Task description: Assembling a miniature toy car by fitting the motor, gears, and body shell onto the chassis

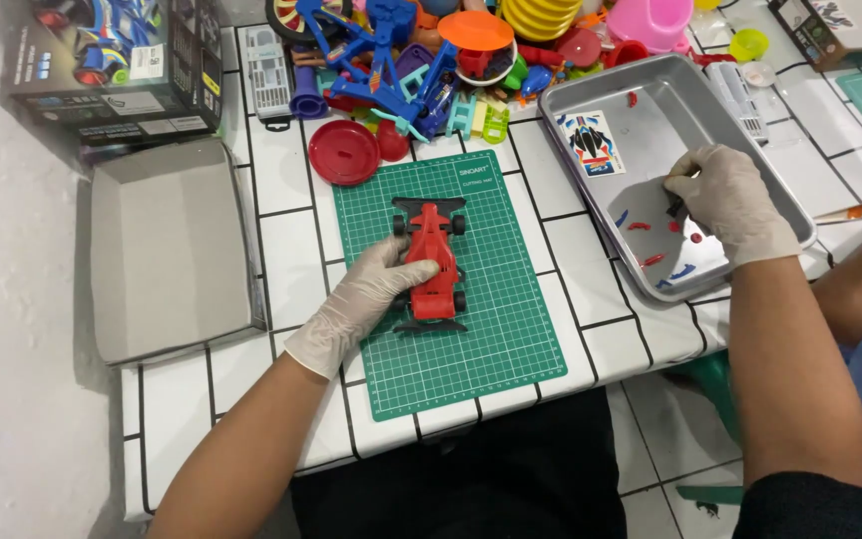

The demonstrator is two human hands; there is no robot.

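Red plastic toy racing car (434,262) on the green cutting mat (491,329) looks light, rigid; left hand (366,299) fingers grasp its body, sparing frail wings; right hand (730,200) pinches a small dark piece over the metal tray (650,100) beside the mat.

Toy pile (431,60), perhaps plastic; grey tray (167,250)

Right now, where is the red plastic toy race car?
In the head view, the red plastic toy race car lies centre-left on the green cutting mat, under the gloved left hand.
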